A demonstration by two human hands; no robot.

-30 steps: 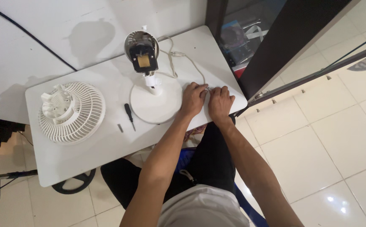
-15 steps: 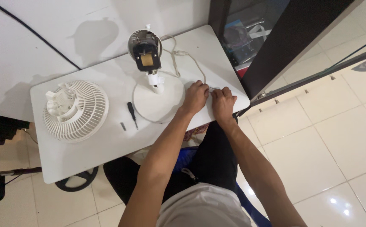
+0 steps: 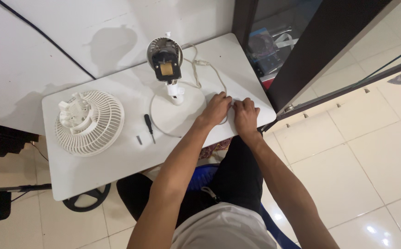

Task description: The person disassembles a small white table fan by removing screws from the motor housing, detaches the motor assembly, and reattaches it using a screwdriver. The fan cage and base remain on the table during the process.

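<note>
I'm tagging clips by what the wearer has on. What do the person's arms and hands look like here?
Both forearms are bare, with no sleeves reaching them. The left hand and right hand wear no gloves, and no watch, ring or wristband shows. A light grey top appears at the bottom edge.

- A home room is suggested by glossy cream floor tiles [image 3: 371, 152] at the right.
- A small white table [image 3: 94, 161] is set against a white wall [image 3: 48, 41], upper left.

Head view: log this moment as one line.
left hand on round white fan base edge | right hand beside it, on white cord | black screwdriver, white fan grille lie untouched
</note>
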